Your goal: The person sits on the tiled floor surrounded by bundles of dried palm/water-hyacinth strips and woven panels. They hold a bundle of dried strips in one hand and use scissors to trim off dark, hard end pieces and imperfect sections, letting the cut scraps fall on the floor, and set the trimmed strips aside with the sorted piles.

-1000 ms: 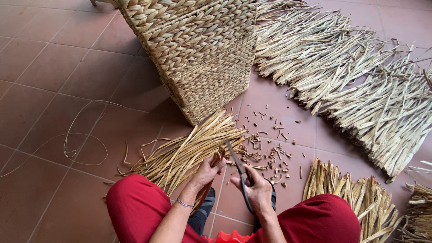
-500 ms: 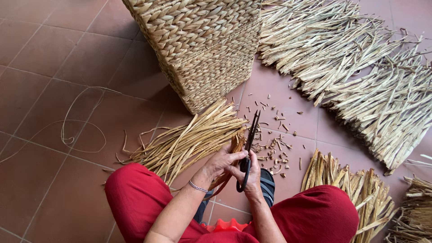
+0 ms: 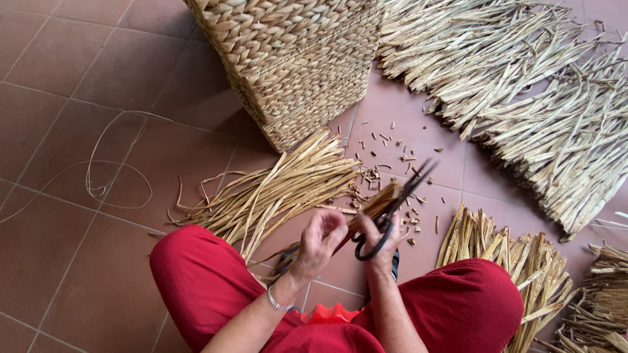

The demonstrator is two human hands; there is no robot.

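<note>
Trimming dried stalk [image 3: 376, 204] — left hand [image 3: 319, 242] pinching it, right hand [image 3: 381, 240] gripping open black scissors [image 3: 392, 209] — blades to close squarely next.

Bright red trousers over both knees, cloth smooth and loose, near edge of view. Thin silver bracelet [image 3: 280, 303] circling the wrist behind the left hand [image 3: 318, 243]. Forearms bare, no sleeves in sight. Right hand [image 3: 379, 236] bare too, no ring or watch visible.

A red-brown tiled floor [image 3: 59, 78] fills the frame. A woven basket [image 3: 294, 59] stands at top centre. Dried straw bundles [image 3: 523, 85] lie upper right, with cut scraps [image 3: 386, 170] at centre.
</note>
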